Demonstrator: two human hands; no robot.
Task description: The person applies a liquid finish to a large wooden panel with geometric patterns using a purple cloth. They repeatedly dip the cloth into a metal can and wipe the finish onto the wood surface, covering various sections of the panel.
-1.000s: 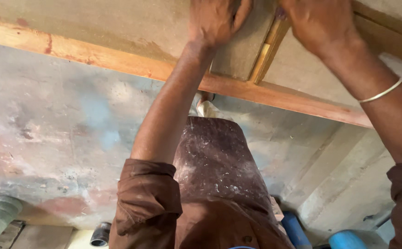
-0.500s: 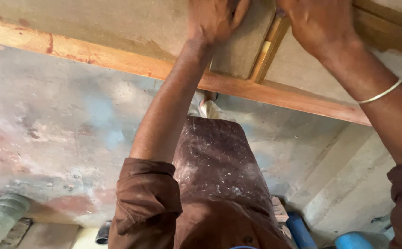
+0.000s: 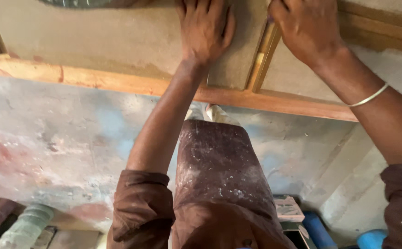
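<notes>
Both hands on the board (image 3: 118,41), left hand (image 3: 205,27) left of the wooden strip (image 3: 262,60), right hand (image 3: 307,27) on it

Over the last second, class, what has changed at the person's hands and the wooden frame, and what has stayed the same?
Little changed. The view tipped slightly, so the left hand and right hand sit a bit lower in the picture. Both stay pressed on the brown board beside the upright wooden strip. Nothing was grasped or released; the frame rail has not moved.

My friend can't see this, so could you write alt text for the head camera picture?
Two bare hands press flat on a tan board: left hand on the panel, right hand beside a wooden strip. A wooden frame rail runs below, over a stained concrete floor.
</notes>
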